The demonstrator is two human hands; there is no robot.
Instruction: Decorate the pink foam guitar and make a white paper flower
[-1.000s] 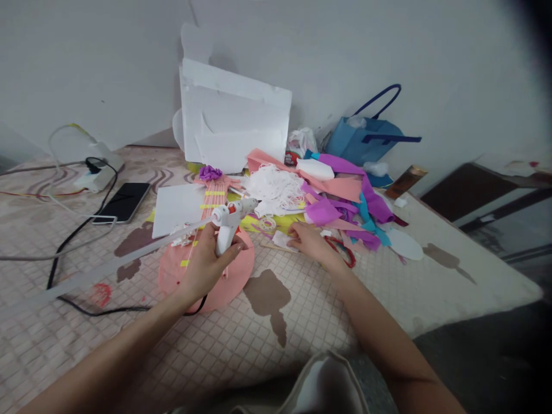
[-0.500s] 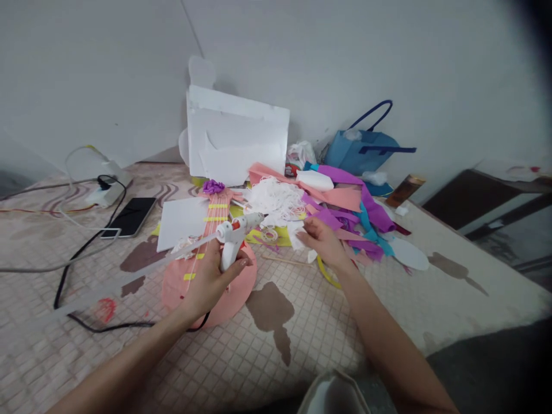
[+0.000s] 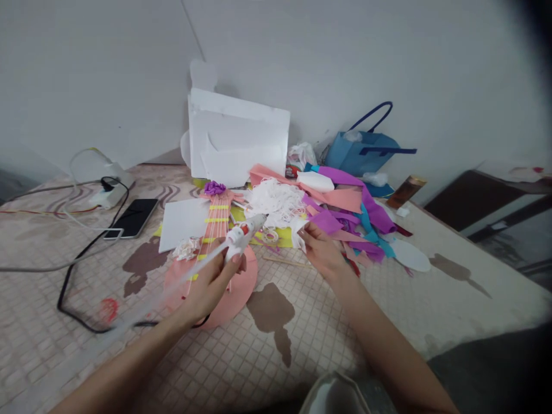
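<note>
The crumpled white paper-like scrap (image 3: 297,234), flat under the right hand (image 3: 321,252) a second ago, is now lifted off the bench (image 3: 328,328), so it stands near the nozzle, apart from it. The right hand is nearly closed, fingertips pinching the scrap at their left. The left hand (image 3: 218,282) is wrapped around the white plastic glue gun (image 3: 238,236), above the round pink guitar-shaped craft piece (image 3: 245,287).
</note>
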